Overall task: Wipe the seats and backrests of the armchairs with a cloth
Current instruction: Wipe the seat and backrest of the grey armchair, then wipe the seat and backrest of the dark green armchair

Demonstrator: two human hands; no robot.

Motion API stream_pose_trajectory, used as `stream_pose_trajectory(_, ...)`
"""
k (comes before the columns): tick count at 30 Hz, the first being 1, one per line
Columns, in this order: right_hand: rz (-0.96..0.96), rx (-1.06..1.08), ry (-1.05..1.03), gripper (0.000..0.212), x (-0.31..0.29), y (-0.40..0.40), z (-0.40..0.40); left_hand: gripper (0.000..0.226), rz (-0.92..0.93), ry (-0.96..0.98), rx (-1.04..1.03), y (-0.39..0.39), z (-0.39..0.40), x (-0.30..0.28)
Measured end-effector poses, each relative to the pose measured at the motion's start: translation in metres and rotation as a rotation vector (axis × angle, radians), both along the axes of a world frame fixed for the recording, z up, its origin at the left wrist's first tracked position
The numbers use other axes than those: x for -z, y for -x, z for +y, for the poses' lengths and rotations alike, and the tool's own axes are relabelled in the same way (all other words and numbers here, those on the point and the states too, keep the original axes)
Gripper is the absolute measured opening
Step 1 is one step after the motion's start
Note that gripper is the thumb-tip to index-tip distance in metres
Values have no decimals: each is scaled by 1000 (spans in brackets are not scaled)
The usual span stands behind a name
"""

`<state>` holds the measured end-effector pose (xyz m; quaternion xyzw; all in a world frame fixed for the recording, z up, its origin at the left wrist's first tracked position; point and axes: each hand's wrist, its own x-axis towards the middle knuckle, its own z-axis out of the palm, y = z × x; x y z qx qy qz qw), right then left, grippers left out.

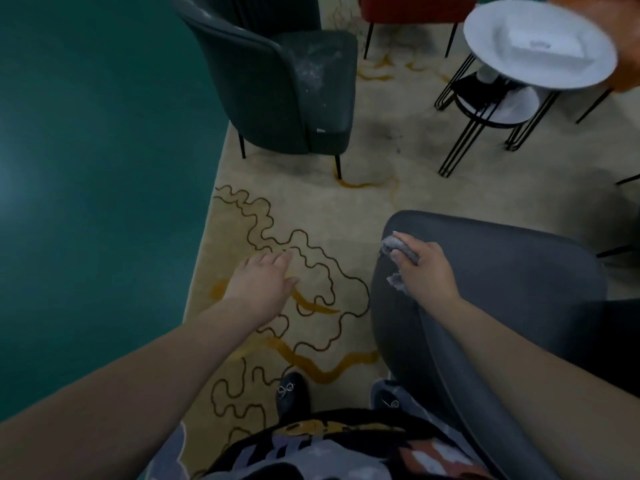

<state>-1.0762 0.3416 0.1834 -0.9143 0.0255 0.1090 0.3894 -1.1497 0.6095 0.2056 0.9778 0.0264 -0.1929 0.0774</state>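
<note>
Head view: grey padded armchair (502, 271) at lower right, seen from behind and above, its curved backrest rim facing the person. Right hand (427, 271) rests on that rim, fingers curled round a crumpled grey cloth (398, 251) pressed against the backrest's upper left edge. Left hand (258, 280) hangs free above the cream carpet with brown and amber wavy lines (311, 209), fingers loosely extended, holding nothing. Second dark green-grey leather-look armchair (277, 81) stands well apart at upper centre, dusty pale marks on its seat; a small pale tag on its front edge, writing too small to read. Round white side table on black wire legs (540, 43) at upper right. Red chair (415, 8) behind. Teal floor (86, 168) to the left.
</note>
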Motion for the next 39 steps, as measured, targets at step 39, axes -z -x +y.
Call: stream_pose_trajectory(39,97,149,66,33,-4,-432,90,61,-2,-194,351,-463,84,28)
